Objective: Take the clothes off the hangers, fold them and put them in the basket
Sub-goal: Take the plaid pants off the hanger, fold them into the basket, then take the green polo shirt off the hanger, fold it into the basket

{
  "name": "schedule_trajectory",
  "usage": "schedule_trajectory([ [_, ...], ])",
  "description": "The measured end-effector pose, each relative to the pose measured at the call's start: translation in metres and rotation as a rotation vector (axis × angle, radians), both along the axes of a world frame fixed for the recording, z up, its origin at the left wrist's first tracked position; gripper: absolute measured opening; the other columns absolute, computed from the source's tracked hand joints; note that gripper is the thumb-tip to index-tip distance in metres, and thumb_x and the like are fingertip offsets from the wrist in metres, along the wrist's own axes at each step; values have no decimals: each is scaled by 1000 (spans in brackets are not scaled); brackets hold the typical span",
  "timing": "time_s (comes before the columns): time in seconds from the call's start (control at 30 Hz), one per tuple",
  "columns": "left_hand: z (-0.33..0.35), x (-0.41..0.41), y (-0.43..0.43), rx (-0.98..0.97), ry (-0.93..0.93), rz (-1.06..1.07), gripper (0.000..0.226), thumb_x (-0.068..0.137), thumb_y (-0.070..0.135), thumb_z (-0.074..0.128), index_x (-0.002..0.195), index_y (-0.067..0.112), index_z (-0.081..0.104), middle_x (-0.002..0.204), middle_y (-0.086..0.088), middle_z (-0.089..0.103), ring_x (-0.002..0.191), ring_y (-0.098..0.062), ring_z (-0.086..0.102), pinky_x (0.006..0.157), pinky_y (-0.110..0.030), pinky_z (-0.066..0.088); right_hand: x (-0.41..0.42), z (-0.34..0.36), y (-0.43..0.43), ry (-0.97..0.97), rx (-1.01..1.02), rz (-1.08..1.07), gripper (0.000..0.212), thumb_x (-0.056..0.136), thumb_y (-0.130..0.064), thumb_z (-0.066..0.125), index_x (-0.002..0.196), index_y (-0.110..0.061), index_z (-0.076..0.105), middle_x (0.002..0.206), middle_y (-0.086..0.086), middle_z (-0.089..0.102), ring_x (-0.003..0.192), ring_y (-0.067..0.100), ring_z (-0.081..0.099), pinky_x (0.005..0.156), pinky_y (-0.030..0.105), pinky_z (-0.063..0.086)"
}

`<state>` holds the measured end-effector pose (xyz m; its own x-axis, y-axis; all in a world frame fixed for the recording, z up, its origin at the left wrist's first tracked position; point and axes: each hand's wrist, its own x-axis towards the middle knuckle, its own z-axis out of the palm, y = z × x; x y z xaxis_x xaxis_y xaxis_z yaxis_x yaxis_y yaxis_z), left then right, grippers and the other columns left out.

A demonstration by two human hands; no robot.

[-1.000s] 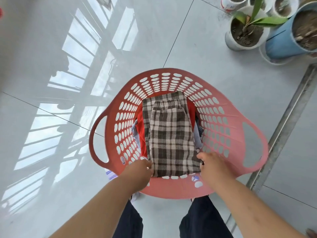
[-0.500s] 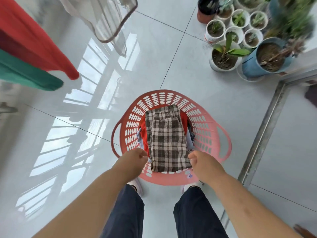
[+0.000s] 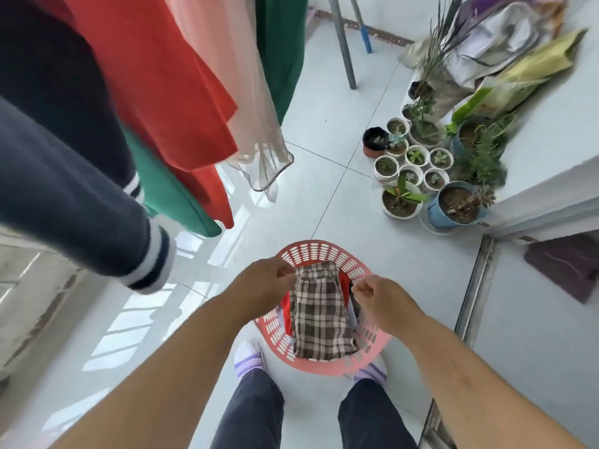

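A red perforated laundry basket (image 3: 316,252) stands on the floor by my feet. Folded brown plaid trousers (image 3: 319,315) lie on top of other folded clothes inside it. My left hand (image 3: 262,283) and my right hand (image 3: 377,294) hover above the basket's sides with loosely curled fingers, holding nothing. Hanging clothes fill the upper left: a navy sweater with a striped cuff (image 3: 74,196), a green garment (image 3: 171,202), a red garment (image 3: 155,82) and a sheer peach garment (image 3: 233,92).
Several potted plants (image 3: 421,170) cluster on the floor at the right, with bags (image 3: 505,53) behind them. A metal rack leg (image 3: 343,43) stands at the back. A metal floor track (image 3: 473,286) runs along the right.
Both hands have let go of the plaid trousers and risen away from the basket. The view has lifted, so the basket looks smaller and the hanging clothes have come into view.
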<state>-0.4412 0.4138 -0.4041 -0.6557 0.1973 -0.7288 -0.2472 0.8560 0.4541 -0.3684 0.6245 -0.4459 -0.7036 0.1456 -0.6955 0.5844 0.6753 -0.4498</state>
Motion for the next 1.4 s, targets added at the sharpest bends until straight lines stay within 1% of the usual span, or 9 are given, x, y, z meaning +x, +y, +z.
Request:
schedule_trajectory([
  [0.2, 88, -2, 5, 68, 139, 5, 25, 94, 39, 56, 114, 27, 64, 115, 7, 67, 99, -10, 61, 81, -24, 42, -21, 81, -6, 124, -37, 7, 18, 98, -27, 52, 99, -14, 64, 87, 1, 67, 72, 12, 57, 62, 25, 44],
  [0.47, 207, 17, 24, 157, 301, -88, 30, 95, 43, 51, 122, 33, 59, 122, 14, 63, 108, -10, 58, 92, -29, 47, -41, 197, -22, 335, -142, 16, 12, 96, -26, 54, 93, -23, 65, 83, -9, 65, 75, 8, 58, 65, 22, 42],
  [0.67, 305, 34, 34, 243, 583, -188, 26, 98, 32, 52, 122, 30, 64, 122, 12, 65, 110, -8, 58, 95, -27, 46, -47, 281, -36, 573, -81, 189, 22, 93, -9, 52, 88, -28, 62, 85, -7, 66, 84, 11, 64, 70, 20, 46],
  [0.77, 354, 43, 31, 280, 742, -219, 30, 99, 33, 52, 128, 31, 59, 127, 14, 61, 116, -5, 54, 101, -27, 44, -49, 318, -50, 725, -88, 147, 38, 95, -5, 45, 74, -37, 43, 68, -17, 55, 64, -12, 55, 64, 7, 42],
  [0.93, 421, 53, -2, 276, 1052, -90, 34, 96, 43, 53, 129, 39, 54, 129, 21, 52, 117, 2, 49, 103, -23, 41, -48, 375, -70, 871, -275, 154, 35, 94, -7, 54, 64, -25, 56, 52, -21, 60, 53, -1, 57, 52, 8, 39],
  [1.07, 460, 40, -45, 223, 1211, 175, 44, 97, 37, 51, 140, 30, 44, 138, 8, 53, 119, -10, 54, 105, -36, 45, -58, 415, -108, 1008, -473, 218, 14, 94, -32, 61, 89, -26, 72, 80, -10, 73, 80, 4, 68, 80, 30, 55],
  [1.17, 467, 4, -90, 195, 1286, 516, 58, 98, 35, 52, 149, 20, 27, 145, -10, 46, 129, -27, 48, 107, -48, 42, -75, 430, -135, 1053, -473, 269, 14, 93, -38, 62, 103, -31, 69, 88, -17, 72, 87, -1, 67, 85, 31, 57],
  [1.3, 459, -39, -128, 182, 1094, 713, 71, 97, 45, 49, 152, 12, 20, 147, -14, 42, 129, -35, 46, 108, -50, 39, -87, 436, -164, 999, -366, 318, 33, 81, -61, 54, 113, -56, 50, 98, -28, 63, 103, 7, 64, 87, 52, 54],
  [1.4, 451, -48, -135, 250, 1061, 714, 58, 99, 46, 47, 144, 10, 38, 132, -11, 55, 108, -29, 57, 83, -36, 50, -94, 428, -172, 978, -326, 325, 37, 70, -70, 50, 105, -71, 41, 103, -35, 61, 103, 7, 65, 96, 60, 45],
])
